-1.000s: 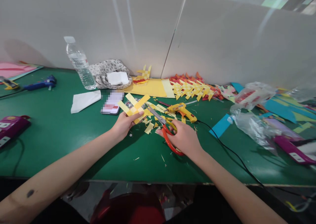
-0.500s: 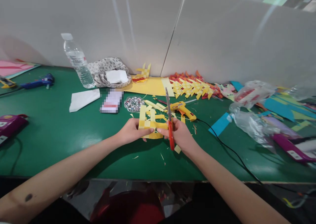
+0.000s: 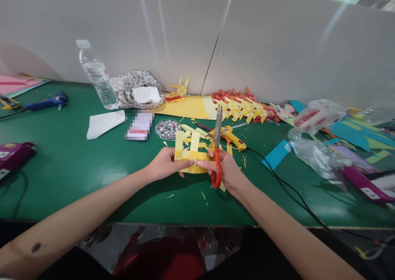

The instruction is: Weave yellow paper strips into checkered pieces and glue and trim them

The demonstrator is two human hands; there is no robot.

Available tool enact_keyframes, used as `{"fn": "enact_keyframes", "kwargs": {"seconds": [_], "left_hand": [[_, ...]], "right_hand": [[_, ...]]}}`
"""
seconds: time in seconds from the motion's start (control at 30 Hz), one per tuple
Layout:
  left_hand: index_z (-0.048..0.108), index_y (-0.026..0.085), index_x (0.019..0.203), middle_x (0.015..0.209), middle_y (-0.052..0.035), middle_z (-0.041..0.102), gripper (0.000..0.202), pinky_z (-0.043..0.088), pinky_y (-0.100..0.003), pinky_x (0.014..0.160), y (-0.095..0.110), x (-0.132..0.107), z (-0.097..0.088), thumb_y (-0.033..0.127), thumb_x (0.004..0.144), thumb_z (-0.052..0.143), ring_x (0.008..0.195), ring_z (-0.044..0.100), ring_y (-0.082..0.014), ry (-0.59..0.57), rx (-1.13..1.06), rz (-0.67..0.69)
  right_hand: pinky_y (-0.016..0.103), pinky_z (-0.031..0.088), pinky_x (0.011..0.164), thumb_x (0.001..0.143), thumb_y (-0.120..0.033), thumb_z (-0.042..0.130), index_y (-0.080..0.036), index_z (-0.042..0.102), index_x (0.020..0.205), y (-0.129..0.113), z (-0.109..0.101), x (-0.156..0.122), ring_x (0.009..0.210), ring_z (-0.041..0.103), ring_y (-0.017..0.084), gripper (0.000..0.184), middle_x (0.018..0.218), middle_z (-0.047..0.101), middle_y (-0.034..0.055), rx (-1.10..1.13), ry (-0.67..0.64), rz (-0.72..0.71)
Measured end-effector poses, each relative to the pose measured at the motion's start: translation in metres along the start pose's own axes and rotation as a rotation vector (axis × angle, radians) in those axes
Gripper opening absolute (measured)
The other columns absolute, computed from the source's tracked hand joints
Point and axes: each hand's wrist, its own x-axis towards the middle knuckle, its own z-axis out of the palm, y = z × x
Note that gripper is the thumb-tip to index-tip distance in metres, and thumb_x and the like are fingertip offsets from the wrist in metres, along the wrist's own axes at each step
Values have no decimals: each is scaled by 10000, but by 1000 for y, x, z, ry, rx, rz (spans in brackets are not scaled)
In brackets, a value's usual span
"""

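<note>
A woven piece of yellow paper strips [image 3: 186, 155] is held between both hands above the green table. My left hand [image 3: 165, 163] grips its left side, the thumb flat on top. My right hand [image 3: 228, 169] pinches the right side with thumb and fingers, while red-handled scissors [image 3: 217, 156] hang in the same hand, blades pointing away from me. Two pale strips stick up from the weave. Just beyond the hands lie loose yellow paper scraps [image 3: 202, 145] and a yellow glue gun [image 3: 233, 138].
Behind are a yellow paper sheet [image 3: 182, 108], a row of woven yellow pieces [image 3: 242, 109] and a tub of googly eyes [image 3: 168, 128]. A phone [image 3: 140, 126] and water bottle [image 3: 99, 80] stand left. Plastic bags [image 3: 317, 156] and blue paper [image 3: 275, 154] lie right, near a black cord [image 3: 286, 184].
The scissors have turned in my right hand and shifted slightly right, so the handle loops show more. The woven paper stays between both hands, a little further right.
</note>
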Motion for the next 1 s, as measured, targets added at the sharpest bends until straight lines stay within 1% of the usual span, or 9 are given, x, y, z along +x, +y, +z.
{"fn": "enact_keyframes", "kwargs": {"seconds": [0.17,0.33,0.4,0.53,0.63,0.73,0.83,0.9,1.0], "left_hand": [[679,101,877,811,-85,696,254,529,-247,527,-2,1,-1,295,715,657,513,589,-104,-33,36,-3],[670,107,809,786,-59,692,217,521,-232,520,1,0,-1,301,713,662,500,574,-92,-22,7,17],[669,115,800,781,-52,692,208,522,-232,521,1,0,-2,302,709,668,501,576,-94,-6,-20,17],[677,126,831,785,-53,698,211,533,-242,565,1,1,-3,300,711,671,551,606,-113,22,-57,6],[687,140,857,856,-61,705,225,535,-251,606,1,1,-4,307,706,675,619,629,-130,43,-92,20],[695,143,840,861,-67,709,227,525,-256,626,-1,1,-5,309,685,692,654,640,-147,43,-85,30],[694,145,851,854,-65,710,240,509,-254,646,-2,1,-6,304,671,702,682,642,-154,17,-56,20],[691,145,871,871,-61,708,253,496,-250,656,-3,0,-6,299,670,700,701,638,-152,-21,-17,7],[693,126,852,838,-55,704,255,474,-245,636,-3,-1,-6,303,668,693,685,622,-150,-144,100,-29]], "right_hand": [[224,253,404,489,-255,731,-222,365,717,0,-1,-1,389,361,51,432,475,387,-120,3,20,6],[236,240,410,508,-285,740,-227,358,683,-2,0,-2,384,347,62,423,431,356,-122,-17,13,-26],[237,236,406,509,-289,746,-227,357,668,-2,-1,-1,385,339,60,425,438,355,-118,-16,32,-36],[238,268,404,479,-290,758,-219,391,662,1,-7,5,416,367,57,417,539,427,-88,1,136,-61],[239,292,409,461,-300,762,-216,415,672,2,-11,9,446,397,63,415,634,506,-52,-5,233,-62],[239,292,415,480,-320,765,-211,418,659,2,-12,9,446,389,60,405,642,528,-40,21,284,-68],[239,298,422,549,-367,747,-209,423,640,0,-13,8,433,375,61,372,542,448,-67,46,333,-113],[242,302,418,602,-414,714,-208,439,642,-2,-13,7,428,373,67,346,506,421,-70,50,330,-140],[244,301,410,599,-422,715,-205,434,650,-2,-11,6,425,384,61,359,581,517,-42,71,258,-153]]}}
